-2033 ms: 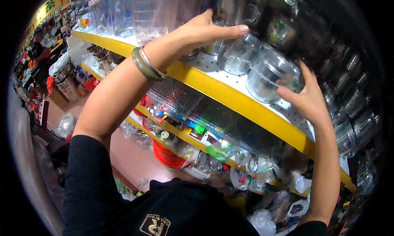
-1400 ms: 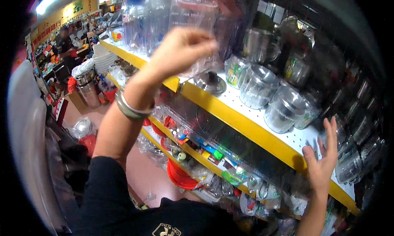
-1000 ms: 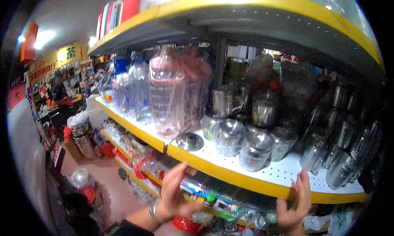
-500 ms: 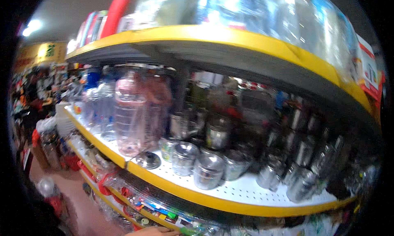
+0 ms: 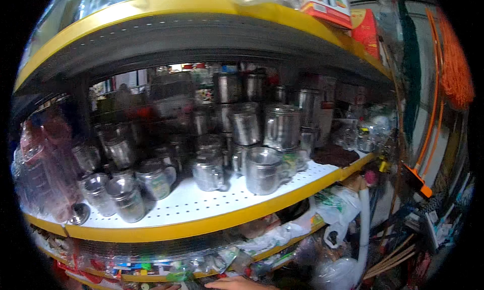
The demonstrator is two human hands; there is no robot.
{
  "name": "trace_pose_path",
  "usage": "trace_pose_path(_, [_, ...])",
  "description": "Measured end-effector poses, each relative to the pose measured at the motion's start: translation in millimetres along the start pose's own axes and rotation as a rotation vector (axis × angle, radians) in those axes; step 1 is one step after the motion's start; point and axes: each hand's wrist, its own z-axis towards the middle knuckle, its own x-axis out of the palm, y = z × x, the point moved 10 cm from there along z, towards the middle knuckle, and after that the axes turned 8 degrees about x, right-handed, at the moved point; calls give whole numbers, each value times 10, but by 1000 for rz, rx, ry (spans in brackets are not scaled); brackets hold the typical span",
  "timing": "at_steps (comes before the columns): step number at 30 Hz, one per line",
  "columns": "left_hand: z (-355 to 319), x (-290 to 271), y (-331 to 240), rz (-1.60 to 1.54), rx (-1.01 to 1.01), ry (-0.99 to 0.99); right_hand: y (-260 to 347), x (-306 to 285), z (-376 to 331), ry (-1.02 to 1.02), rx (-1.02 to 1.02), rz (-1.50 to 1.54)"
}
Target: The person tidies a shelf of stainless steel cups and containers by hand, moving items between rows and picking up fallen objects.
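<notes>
At the bottom edge my right hand (image 5: 242,283) shows only in part, a finger stretched out to the left, with nothing seen in it. A thin sliver of my left hand (image 5: 167,287) lies beside it, its fingers cut off by the frame. Both are near the low shelf's small goods. Above them, a white perforated shelf (image 5: 186,205) holds several metal cups. Among these are a lidless-looking cup (image 5: 126,202) at the front left, a handled cup (image 5: 264,174) nearer the middle and a taller canister (image 5: 282,126) behind. A small round metal lid (image 5: 79,214) lies at the left.
Pink plastic bottles (image 5: 45,174) stand at the shelf's left end. Overhead runs a yellow-edged upper shelf (image 5: 201,5) carrying a red and white box (image 5: 327,5). Orange cord (image 5: 454,63) hangs at the far right, near a white pipe (image 5: 364,229) and sticks.
My view has swung to the right: the bottles and cups now sit further left, and the shelf's right end and orange cord have come in. More of my hands shows at the bottom.
</notes>
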Motion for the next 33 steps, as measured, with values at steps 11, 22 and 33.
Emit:
trace_pose_path(11, [513, 226, -330, 180, 147, 21, -304, -363, -538, -144, 77, 43])
trace_pose_path(22, [659, 6, -1006, 293, 379, 165, -61, -747, -1176, -206, 248, -63])
trace_pose_path(33, [-834, -781, -1750, 15, 784, -1662, -117, -1020, -1501, -332, -154, -11])
